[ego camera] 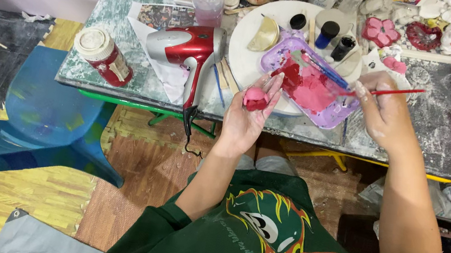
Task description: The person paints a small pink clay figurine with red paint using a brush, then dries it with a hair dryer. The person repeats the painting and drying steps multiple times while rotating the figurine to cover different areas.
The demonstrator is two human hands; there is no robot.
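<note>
I see my left hand (246, 114) cupped around a small pink figurine (256, 99), held above the table's near edge (122, 89), just beside the purple paint tray (334, 117). My right hand (384, 110) pinches a red-handled paintbrush (387, 92). Its long axis runs nearly level, bristles pointing left into the tray's red paint and handle end pointing right. I judge the risks to be wet paint smearing my left fingers, or a drip landing on the red hair dryer (190, 47) nearby.

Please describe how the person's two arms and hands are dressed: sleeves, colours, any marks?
Both forearms are bare. Dark green sleeves are pushed up to the elbows. The left hand has pink paint smears on its fingers. The right hand wears no glove and no visible jewellery.
</note>
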